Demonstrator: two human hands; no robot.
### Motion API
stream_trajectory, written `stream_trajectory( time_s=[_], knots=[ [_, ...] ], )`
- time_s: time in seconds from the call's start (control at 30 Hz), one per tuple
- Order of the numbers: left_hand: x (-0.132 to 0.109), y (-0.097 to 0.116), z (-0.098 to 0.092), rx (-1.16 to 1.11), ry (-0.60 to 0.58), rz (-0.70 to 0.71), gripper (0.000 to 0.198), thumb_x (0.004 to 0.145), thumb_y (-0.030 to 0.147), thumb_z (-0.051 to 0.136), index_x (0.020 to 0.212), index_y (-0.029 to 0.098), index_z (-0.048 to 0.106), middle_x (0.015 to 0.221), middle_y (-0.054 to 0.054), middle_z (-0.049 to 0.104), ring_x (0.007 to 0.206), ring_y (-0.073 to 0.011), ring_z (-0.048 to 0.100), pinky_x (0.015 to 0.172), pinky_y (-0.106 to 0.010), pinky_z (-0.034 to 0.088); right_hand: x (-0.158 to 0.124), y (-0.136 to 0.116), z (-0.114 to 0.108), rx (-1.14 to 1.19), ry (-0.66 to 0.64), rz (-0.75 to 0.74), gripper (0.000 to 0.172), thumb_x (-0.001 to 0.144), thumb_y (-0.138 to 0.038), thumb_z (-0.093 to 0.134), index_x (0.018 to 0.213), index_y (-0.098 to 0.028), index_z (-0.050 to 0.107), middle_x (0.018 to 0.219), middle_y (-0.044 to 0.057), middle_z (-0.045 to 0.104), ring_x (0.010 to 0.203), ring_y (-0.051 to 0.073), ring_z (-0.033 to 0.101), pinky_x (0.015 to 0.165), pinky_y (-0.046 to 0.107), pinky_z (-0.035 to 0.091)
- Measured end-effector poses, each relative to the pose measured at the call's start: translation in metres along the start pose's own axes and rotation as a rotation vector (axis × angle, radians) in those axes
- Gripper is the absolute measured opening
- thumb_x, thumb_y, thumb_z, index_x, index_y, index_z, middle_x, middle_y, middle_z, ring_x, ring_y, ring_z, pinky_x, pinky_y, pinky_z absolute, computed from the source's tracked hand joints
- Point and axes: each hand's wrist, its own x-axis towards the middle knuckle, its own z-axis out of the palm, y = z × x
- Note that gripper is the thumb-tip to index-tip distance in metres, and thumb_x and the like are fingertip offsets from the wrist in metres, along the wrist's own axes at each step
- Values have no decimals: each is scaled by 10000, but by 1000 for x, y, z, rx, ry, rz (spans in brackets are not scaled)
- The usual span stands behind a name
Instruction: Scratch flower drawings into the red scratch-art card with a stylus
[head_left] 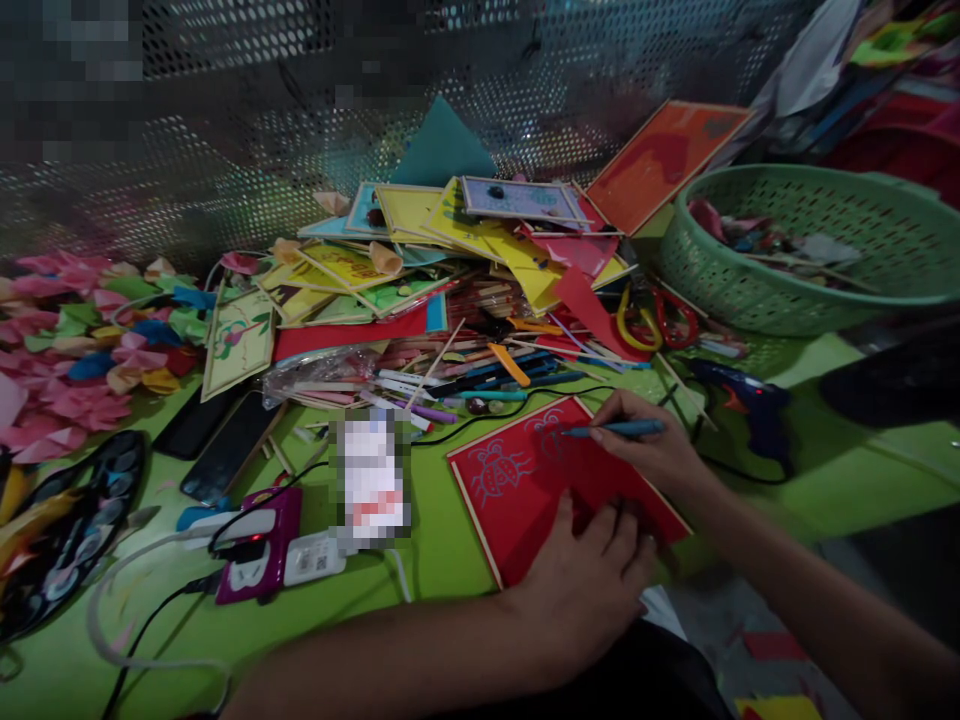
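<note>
A red card (pixel 517 520) edged with thin wooden strips lies on the green table at the near edge. Blue line drawings of bugs mark its upper part: a finished-looking beetle (pixel 501 470) at left and a smaller outline beside it. My right hand (pixel 651 440) is closed around a blue pen (pixel 634 428), whose tip meets the card at the smaller outline. My left hand (pixel 589 570) rests on the lower part of the card with its fingers spread, holding nothing.
Behind the card are heaped framed cards (pixel 420 225), pens and sticks. At right stand a green basket (pixel 750 290), scissors (pixel 641 325) and a glue gun (pixel 754 400). Left of the card lie a purple power strip (pixel 259 560), phones (pixel 236 440), cables and folded paper pieces (pixel 90 340).
</note>
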Motion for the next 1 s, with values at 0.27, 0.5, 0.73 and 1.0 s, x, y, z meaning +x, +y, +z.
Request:
stream_trajectory(
  time_s=[0.27,0.5,0.73,1.0],
  knots=[
    [0,0,2,-4,8,-5,487,1087,363,333,1462,165,572,1526,-115,562,1353,-266,503,1088,-585,484,0,-1,-3,14,5,26,126,794,-313,748,747,-243,655,670,-4,618,597,159,509,555,294,370],
    [1,0,2,-7,-1,-1,491,1089,382,339,1460,164,575,1521,-117,566,1366,-271,492,1081,-582,491,0,-4,0,7,5,35,120,759,-299,741,727,-242,640,638,-16,592,578,156,492,546,292,356],
    [0,0,-1,-6,-18,-3,490,1089,368,333,1461,155,570,1526,-117,563,1366,-267,497,1087,-585,491,0,-3,-1,5,-7,41,145,760,-325,761,732,-243,644,650,-12,601,596,165,507,563,300,375],
    [2,-1,-1,-16,-26,-4,494,1092,390,343,1470,164,565,1532,-110,562,1376,-267,493,1092,-584,480,-2,-2,-4,67,18,68,200,778,-393,786,723,-261,647,685,6,629,634,191,547,593,323,407]
  ],
)
